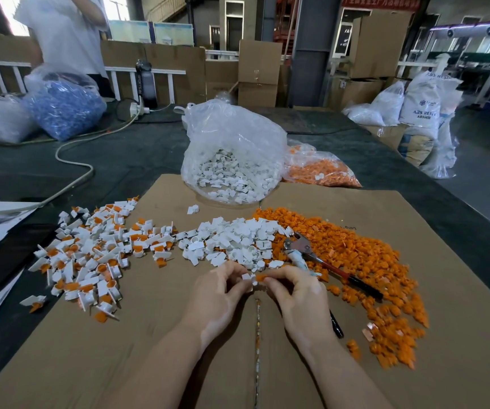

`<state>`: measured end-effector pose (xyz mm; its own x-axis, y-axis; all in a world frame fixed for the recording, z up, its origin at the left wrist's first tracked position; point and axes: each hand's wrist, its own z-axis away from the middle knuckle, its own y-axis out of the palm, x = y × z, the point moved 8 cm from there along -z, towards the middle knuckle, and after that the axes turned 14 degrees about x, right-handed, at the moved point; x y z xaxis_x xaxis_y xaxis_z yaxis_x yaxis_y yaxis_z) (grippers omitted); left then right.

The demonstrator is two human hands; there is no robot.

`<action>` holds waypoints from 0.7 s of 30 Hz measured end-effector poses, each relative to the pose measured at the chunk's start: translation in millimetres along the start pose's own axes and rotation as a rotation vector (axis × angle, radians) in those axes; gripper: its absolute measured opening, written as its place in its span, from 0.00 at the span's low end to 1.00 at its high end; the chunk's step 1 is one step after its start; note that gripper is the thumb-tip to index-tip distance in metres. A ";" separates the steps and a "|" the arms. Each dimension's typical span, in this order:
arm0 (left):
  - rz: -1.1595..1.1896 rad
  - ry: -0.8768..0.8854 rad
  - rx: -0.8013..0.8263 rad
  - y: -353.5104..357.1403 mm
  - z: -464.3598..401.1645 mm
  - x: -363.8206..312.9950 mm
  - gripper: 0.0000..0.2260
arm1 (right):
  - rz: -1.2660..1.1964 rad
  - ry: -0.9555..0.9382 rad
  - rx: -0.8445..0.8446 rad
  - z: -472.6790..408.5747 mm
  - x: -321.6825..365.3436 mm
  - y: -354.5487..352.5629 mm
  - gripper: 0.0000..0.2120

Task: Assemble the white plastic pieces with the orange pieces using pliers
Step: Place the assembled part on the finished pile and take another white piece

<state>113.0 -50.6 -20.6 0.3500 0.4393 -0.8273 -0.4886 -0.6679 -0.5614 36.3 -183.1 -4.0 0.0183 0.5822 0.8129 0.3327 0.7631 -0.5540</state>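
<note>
Handling, judged: the white piece (249, 277) and the orange piece (261, 278) looked like small moulded plastic, very light, stiff and smooth enough to slip from a loose pinch. Best hold seemed to be on the flat sides of the white body with fingertips, leaving its socket end free, and on the broad head of the orange part so its narrow end can enter. Neither looked fragile, though thin tabs on the white parts could probably bend or snap if levered.

Hands: the left hand (218, 293) had its fingers curled and pinched the white piece; the right hand (292, 293) had its fingers curled and pinched the orange piece. The two pieces met between the fingertips, above the middle of the cardboard sheet (155, 335), toward its near half. Whether they were already seated together could not be told.

Pliers (326, 261) lay unheld just beyond the right hand, head on the orange pile (356, 255), red and black handles pointing toward the sheet's right edge.

Appearance: white pieces were blocky with a round collar and flat tab; a loose white pile (232, 242) sat at the sheet's centre. Orange pieces were small plugs. Joined units (90, 255) lay heaped toward the left edge.
</note>
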 end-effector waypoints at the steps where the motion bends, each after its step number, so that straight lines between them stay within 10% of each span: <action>1: 0.019 0.000 0.000 -0.2 0.1 0.5 0.03 | 0.035 0.006 0.014 0.1 -0.1 1.6 0.04; 21: 0.094 0.016 0.041 2.4 8.9 -8.5 0.05 | 0.339 -0.169 0.059 4.5 20.2 14.9 0.11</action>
<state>101.8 -50.6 -15.1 0.3137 0.3662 -0.8761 -0.5521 -0.6803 -0.4821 37.4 -158.7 3.3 -0.0396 0.8385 0.5434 0.2799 0.5314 -0.7995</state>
